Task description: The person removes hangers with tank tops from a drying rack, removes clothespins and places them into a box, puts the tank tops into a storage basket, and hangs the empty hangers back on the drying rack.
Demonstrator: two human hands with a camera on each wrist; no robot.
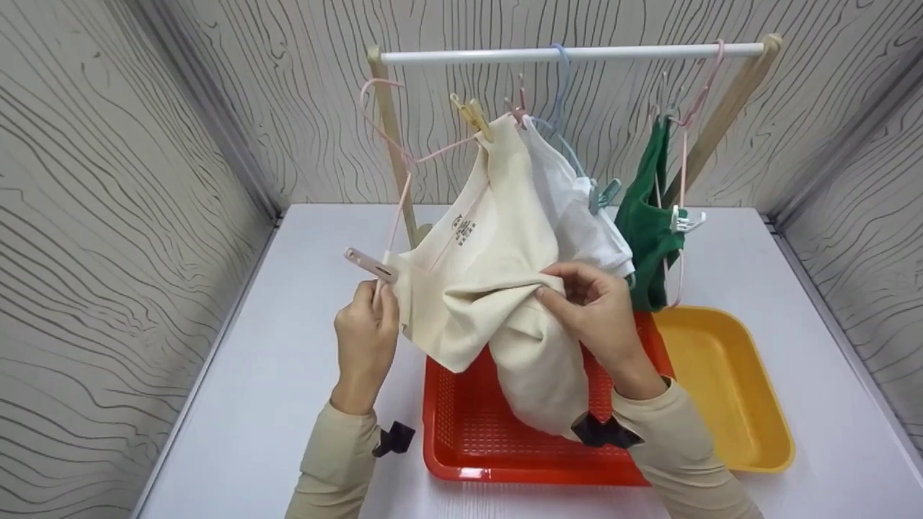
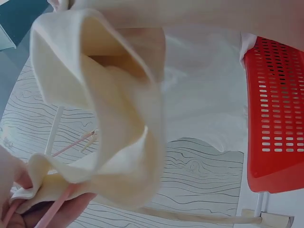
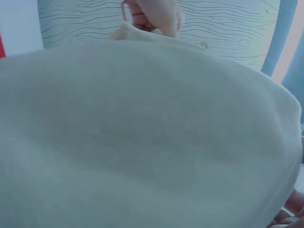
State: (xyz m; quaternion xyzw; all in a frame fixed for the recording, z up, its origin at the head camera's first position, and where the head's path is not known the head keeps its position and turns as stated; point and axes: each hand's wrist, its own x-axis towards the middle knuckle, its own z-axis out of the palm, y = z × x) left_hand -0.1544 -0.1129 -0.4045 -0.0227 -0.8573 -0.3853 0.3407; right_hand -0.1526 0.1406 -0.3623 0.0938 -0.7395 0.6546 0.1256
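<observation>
A cream undershirt (image 1: 519, 202) with a printed neck label hangs on a pink hanger (image 1: 393, 216). Its far shoulder is held by a yellow clothespin (image 1: 472, 117); a pale pink clothespin (image 1: 371, 264) sits on the near shoulder. My left hand (image 1: 366, 324) grips the hanger's lower end just below that pink clothespin, and the left wrist view shows cloth between the fingers there. With thumb and forefinger, my right hand (image 1: 595, 313) pinches a fold of the shirt. The lower part of the shirt droops over a red basket (image 1: 461, 472). In the right wrist view the cloth (image 3: 152, 128) hides most of the scene.
Behind stands a rack with a white rail (image 1: 505, 55) and wooden legs. From it hang a white garment (image 1: 577, 216) and a green garment (image 1: 642, 216), both with clothespins. A yellow tray (image 1: 775, 432) lies right of the basket, on the white table (image 1: 288, 288).
</observation>
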